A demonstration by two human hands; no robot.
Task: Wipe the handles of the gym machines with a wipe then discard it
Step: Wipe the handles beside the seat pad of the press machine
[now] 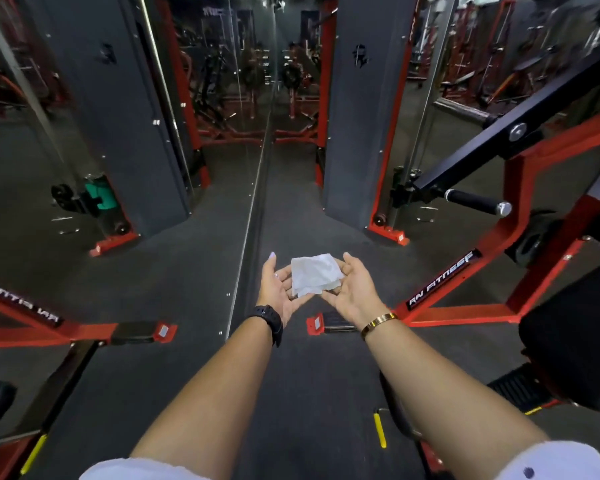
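Both palms up: the left hand (pixel 278 289) and right hand (pixel 352 289) lie spread, cradling a folded white wipe (pixel 314 278) between them, likely readying it for the black handle (pixel 477 201) up right of the right hand.

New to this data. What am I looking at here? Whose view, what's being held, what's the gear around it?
One picture, from a camera worn on a person's head, looking forward and down over both arms. No robot. The left hand and right hand are stretched out, palms up, holding a white wipe between them. Around them is red-and-black gym equipment on a dark floor. At right, a machine's black grip handle sticks out, likely something to wipe. Straight ahead is a mirror reflecting the gym.
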